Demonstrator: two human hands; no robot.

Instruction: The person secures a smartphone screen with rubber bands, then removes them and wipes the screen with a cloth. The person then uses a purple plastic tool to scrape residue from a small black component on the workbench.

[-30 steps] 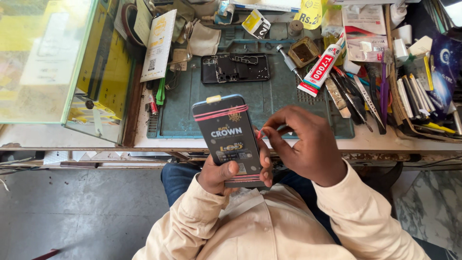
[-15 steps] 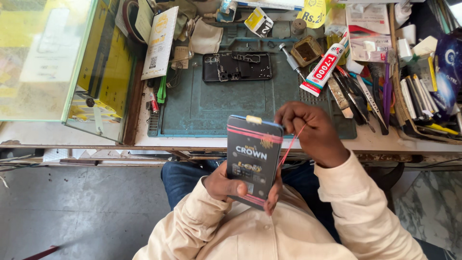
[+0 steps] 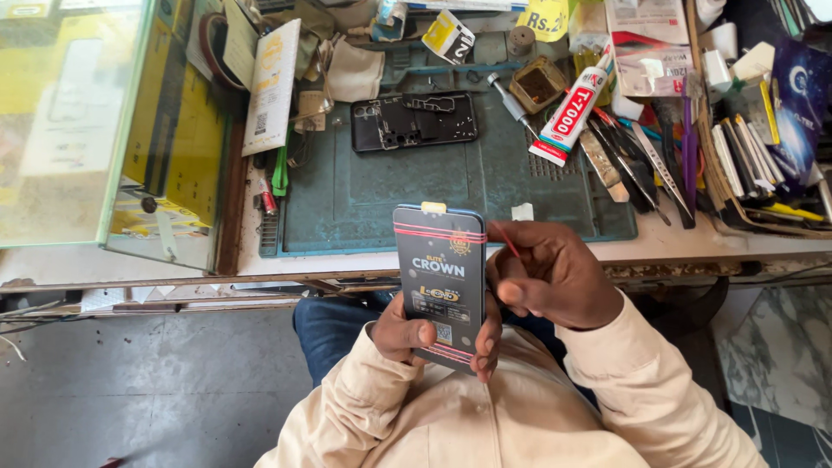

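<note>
My left hand (image 3: 407, 334) grips a flat dark phone-sized package (image 3: 439, 282) with red stripes and a small yellow tab at its top. It is held upright above my lap, just below the workbench edge. My right hand (image 3: 555, 277) is right beside the package's right edge, fingers pinched on a thin red strip (image 3: 505, 240) that runs up from the package. An opened black phone frame (image 3: 414, 120) lies on the green work mat (image 3: 364, 195) farther up.
A glue tube (image 3: 572, 114), tweezers and blades (image 3: 641, 160) lie at the mat's right. Stacked cards and boxes (image 3: 763, 130) crowd the right edge. A glass display case (image 3: 95, 121) stands left. A booklet (image 3: 271, 85) leans beside it. Grey floor lies below.
The package has shifted right and turned upright in my left hand. My right hand slid from over its lower edge to its right side, pulling the red strip.
</note>
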